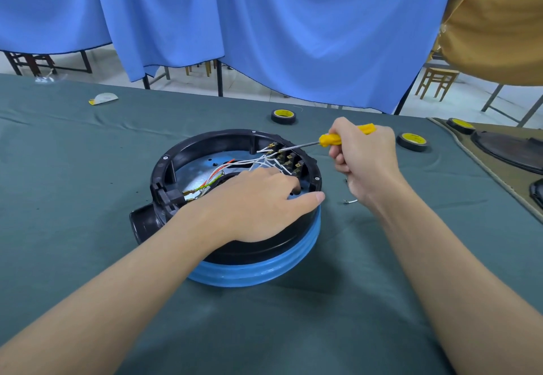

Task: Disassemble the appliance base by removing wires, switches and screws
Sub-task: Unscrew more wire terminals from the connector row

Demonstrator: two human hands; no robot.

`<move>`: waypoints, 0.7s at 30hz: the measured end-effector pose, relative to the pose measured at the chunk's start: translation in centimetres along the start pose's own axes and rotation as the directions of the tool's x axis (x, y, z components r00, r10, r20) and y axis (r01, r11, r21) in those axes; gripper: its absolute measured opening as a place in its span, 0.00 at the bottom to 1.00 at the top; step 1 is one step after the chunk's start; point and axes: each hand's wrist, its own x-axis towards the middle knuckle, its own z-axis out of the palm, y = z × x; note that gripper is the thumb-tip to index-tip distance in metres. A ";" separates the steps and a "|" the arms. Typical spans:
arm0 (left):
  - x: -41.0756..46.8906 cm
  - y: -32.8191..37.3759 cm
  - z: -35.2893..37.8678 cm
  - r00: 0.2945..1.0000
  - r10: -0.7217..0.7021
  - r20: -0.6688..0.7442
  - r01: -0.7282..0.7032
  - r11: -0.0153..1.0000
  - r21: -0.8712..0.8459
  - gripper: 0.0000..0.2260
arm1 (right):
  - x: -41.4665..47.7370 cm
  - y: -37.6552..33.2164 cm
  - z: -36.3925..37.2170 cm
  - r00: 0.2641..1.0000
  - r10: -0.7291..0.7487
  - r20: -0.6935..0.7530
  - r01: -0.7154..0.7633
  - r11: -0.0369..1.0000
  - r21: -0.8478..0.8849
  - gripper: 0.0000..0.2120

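Nearest, the left hand (252,207) lies spread over the appliance base (164,166) on the table (88,183), seemingly steadying it, so the right hand (364,157), gripping a yellow screwdriver (330,139), can work its tip at the wired switches (291,160).

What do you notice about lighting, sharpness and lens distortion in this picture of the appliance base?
In the head view, light is soft and even, with only faint shadow beneath the left hand; the screwdriver and switch terminals are sharp, without motion blur; wide-angle stretch enlarges the left forearm.
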 end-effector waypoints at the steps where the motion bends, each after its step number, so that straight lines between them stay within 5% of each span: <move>1: 0.0 0.0 0.0 1.000 -0.004 0.005 0.004 1.000 0.001 0.31 | 0.0 -0.1 -0.1 0.997 -0.074 -0.003 0.074 0.994 -0.077 0.11; 8: 0.0 0.0 -0.1 1.000 0.010 -0.001 -0.010 1.000 0.000 0.28 | -0.2 -0.3 -0.3 0.943 -0.326 0.073 0.332 0.889 -0.316 0.12; 21: -0.1 0.1 -0.2 1.000 0.007 -0.008 -0.007 1.000 -0.012 0.27 | -0.6 -0.4 -0.5 0.902 -0.413 0.125 0.428 0.819 -0.383 0.12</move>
